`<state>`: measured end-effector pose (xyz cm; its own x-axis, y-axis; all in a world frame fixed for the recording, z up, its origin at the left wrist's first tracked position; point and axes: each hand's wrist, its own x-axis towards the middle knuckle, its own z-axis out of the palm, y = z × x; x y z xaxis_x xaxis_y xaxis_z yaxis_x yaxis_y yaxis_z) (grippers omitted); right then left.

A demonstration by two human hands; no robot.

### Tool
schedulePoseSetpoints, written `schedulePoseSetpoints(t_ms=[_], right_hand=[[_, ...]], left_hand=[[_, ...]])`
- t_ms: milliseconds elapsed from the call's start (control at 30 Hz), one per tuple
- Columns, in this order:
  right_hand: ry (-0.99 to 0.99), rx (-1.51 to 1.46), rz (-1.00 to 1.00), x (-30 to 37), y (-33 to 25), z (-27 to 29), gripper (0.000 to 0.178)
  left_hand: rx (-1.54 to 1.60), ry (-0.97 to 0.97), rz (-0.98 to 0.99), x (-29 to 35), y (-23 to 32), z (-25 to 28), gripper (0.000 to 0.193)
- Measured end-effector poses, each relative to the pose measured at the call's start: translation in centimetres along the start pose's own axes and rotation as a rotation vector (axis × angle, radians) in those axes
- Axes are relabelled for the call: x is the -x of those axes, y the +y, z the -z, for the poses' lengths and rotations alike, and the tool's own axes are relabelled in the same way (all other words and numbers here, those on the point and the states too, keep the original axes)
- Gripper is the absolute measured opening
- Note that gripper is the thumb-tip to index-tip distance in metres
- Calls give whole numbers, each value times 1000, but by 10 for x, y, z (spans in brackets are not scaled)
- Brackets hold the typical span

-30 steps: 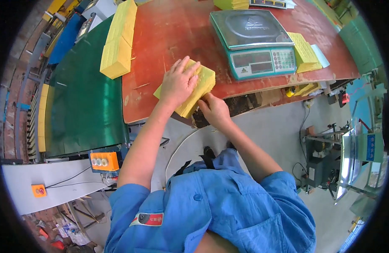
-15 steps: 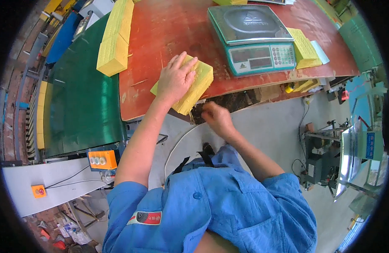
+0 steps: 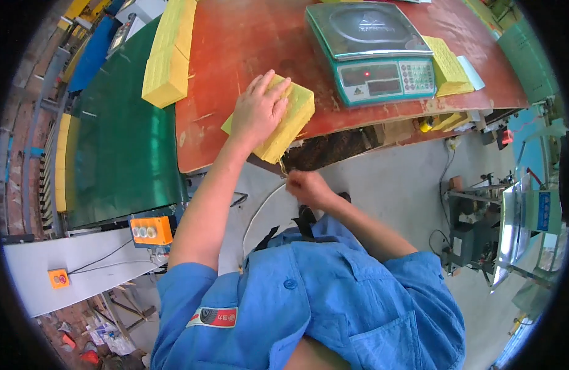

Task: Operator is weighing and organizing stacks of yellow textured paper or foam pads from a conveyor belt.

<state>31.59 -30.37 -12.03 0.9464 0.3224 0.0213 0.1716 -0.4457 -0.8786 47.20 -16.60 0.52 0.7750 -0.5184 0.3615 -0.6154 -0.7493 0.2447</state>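
While my left hand [image 3: 258, 114] lies, fingers spread, on yellow block [image 3: 292, 126] left of scale [image 3: 380, 55], right hand [image 3: 310, 187] hangs curled on my side of scale, can't tell if it's pinching thin yellow strand [image 3: 283, 166] tbh.

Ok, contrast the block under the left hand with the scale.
The yellow block is smaller than the scale. The block is plain and rough; the scale is teal with a shiny plate and keypad. The left hand rests on the block; the scale stands untouched. Both are on the red tabletop.
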Motion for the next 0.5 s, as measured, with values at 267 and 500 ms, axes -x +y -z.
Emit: schedulePoseSetpoints(t_ms=[267, 500], right_hand=[[107, -507, -344, -33, -40, 21, 29], [144, -577, -380, -45, -40, 14, 27]], left_hand=[[-1, -9, 2, -1, -1, 0, 42], [-40, -12, -18, -2, 0, -1, 43]])
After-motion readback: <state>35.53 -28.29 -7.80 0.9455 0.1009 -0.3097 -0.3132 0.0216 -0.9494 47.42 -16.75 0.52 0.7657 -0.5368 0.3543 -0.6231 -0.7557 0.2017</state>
